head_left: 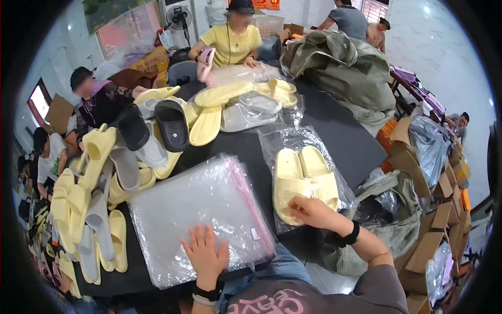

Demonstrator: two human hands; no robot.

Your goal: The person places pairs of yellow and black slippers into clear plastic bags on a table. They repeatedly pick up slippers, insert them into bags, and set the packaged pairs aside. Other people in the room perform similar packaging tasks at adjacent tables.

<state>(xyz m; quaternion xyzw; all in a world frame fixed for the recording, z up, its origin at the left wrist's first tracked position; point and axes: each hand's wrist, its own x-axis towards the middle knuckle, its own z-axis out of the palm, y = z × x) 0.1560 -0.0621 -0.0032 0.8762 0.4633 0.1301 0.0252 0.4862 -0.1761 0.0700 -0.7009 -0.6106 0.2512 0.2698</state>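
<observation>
My left hand [206,255] lies flat, fingers spread, on a stack of clear plastic bags [183,220] with a pink strip along one side. To the right, a pair of pale yellow slippers [287,180] rests side by side on a clear plastic bag [342,194], heels toward me. Curled fingers of my right hand [312,213] close at the heels of this pair; the fingertips are partly hidden.
Yellow and grey slippers [99,220] heap along the table's left side, a black slipper [172,125] among them. Bagged slippers [246,112] lie farther back. Across the black table [334,115] sits a person in yellow [230,42]. Sacks [345,73] and cardboard boxes [436,220] stand right.
</observation>
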